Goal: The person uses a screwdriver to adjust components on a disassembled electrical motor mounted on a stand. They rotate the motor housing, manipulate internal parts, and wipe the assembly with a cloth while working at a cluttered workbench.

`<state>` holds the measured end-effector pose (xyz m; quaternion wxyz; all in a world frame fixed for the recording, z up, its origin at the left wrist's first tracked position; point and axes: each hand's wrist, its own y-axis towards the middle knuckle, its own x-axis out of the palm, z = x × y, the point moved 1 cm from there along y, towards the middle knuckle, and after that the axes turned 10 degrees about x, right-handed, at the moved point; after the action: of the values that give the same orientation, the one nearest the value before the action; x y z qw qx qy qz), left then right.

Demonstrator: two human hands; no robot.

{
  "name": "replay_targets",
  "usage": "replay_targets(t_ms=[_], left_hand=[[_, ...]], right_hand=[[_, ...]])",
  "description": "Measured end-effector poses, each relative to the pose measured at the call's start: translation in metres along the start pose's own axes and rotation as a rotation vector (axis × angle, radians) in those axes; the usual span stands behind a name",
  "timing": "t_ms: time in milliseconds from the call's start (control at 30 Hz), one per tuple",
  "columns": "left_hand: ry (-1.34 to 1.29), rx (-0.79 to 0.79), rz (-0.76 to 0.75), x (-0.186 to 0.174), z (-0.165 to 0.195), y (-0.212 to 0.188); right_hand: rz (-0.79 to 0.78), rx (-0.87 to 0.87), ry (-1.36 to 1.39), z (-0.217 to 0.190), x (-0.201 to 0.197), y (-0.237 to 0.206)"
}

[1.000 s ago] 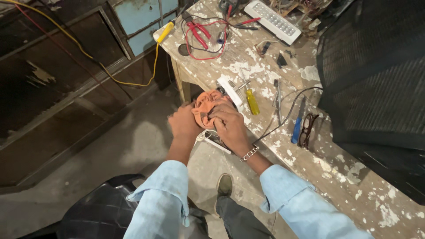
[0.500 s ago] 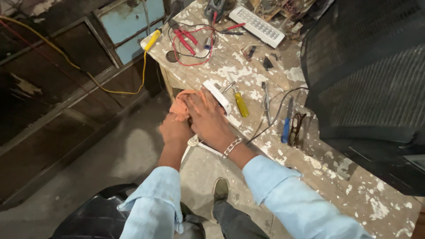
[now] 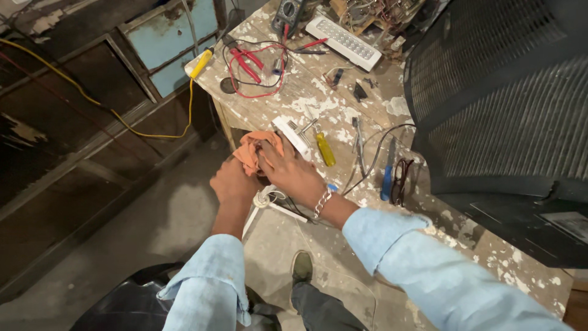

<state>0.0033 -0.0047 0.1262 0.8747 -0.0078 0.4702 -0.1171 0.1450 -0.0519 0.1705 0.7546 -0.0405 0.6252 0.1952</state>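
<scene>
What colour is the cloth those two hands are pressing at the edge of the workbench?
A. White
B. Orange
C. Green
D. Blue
B: the cloth bunched under the right hand and beside the left hand is plainly orange against the paint-flecked workbench.

Over the last second both hands moved a little along the edge of the workbench (image 3: pixel 294 92). The orange cloth (image 3: pixel 254 149), which lay bunched between the two hands, came up above the left hand (image 3: pixel 229 182) and stood out more at the top. The right hand (image 3: pixel 293 171), earlier curled beside the cloth, spread flat over it and pressed on its right part, with the fingers pointing to the cloth
</scene>
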Motion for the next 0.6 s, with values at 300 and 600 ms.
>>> replay_targets(t_ms=[300,600], left_hand=[[0.027,0.006,0.055,0.017,-0.010,0.001],[-0.028,0.000,0.040,0.013,-0.012,0.001]], right_hand=[[0.188,0.242,-0.033,-0.031,0.010,-0.049],[-0.124,0.354,0.356,-0.035,-0.022,-0.086]])
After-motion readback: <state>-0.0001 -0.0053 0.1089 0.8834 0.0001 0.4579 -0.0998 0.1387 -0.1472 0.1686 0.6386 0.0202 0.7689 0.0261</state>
